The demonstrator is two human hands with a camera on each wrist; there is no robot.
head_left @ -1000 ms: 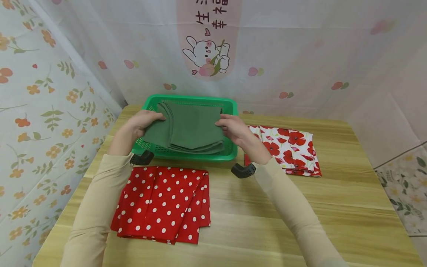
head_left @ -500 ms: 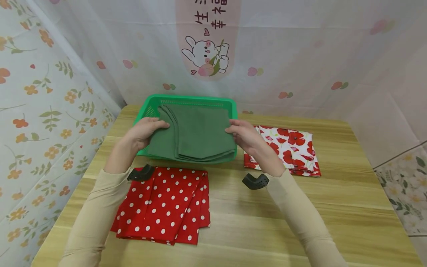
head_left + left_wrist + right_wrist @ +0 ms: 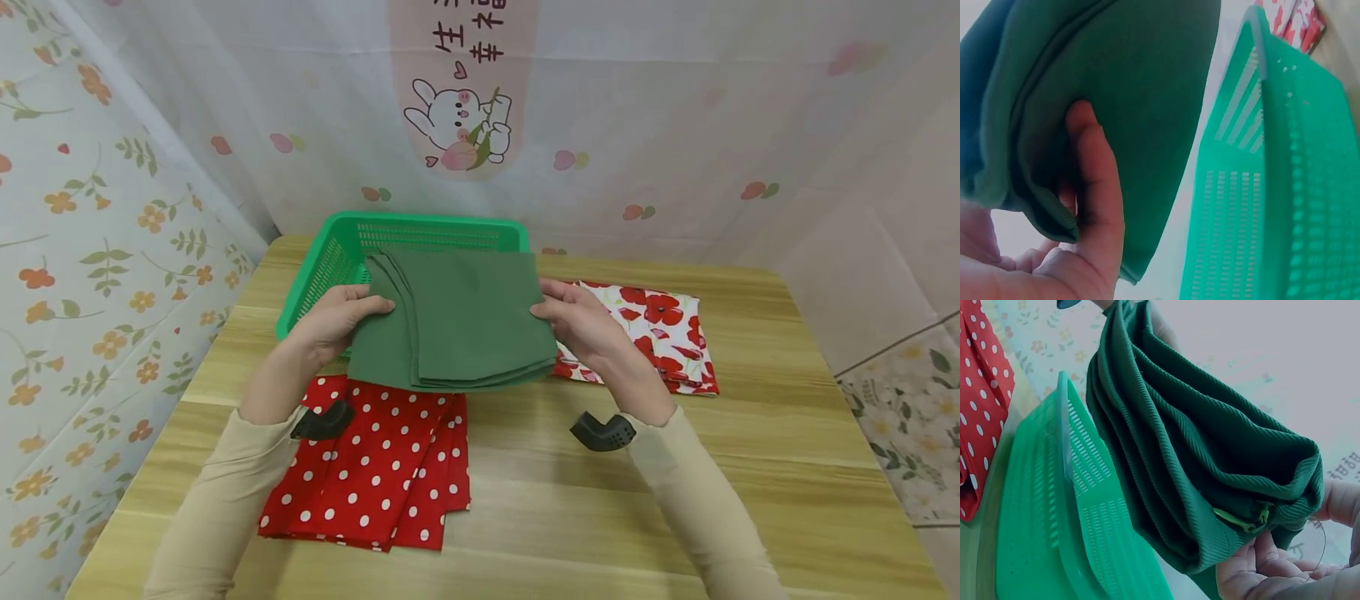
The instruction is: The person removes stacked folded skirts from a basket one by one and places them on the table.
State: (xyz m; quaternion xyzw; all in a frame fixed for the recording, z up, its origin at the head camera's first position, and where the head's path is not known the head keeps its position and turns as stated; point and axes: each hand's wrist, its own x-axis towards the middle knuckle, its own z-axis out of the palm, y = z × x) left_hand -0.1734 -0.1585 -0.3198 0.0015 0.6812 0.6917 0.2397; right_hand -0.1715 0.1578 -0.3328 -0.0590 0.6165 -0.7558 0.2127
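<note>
A folded dark green cloth [image 3: 480,321] is held up in front of the green basket [image 3: 431,218], overlapping its front in the head view. My left hand [image 3: 333,321] grips the cloth's left side, thumb on top; the left wrist view shows fingers [image 3: 1097,169] against its layers. On the opposite side my right hand [image 3: 588,325] pinches the right edge. Several stacked folds of ribbed cloth [image 3: 1166,444] show in the right wrist view, with a small yellow-green zipper pull [image 3: 1235,520] near that hand's fingers. The basket [image 3: 1035,512] stands beside the raised cloth there.
A folded red cloth with white dots [image 3: 367,475] lies on the wooden table [image 3: 555,517] at the front left. Right of the basket is a folded white cloth with red flowers [image 3: 663,333]. Printed curtains [image 3: 675,125] hang behind and at the left.
Both hands have lifted the green cloth out of the basket and drawn it toward the body. More of the basket's inside now shows behind it. The other two cloths lie still.
</note>
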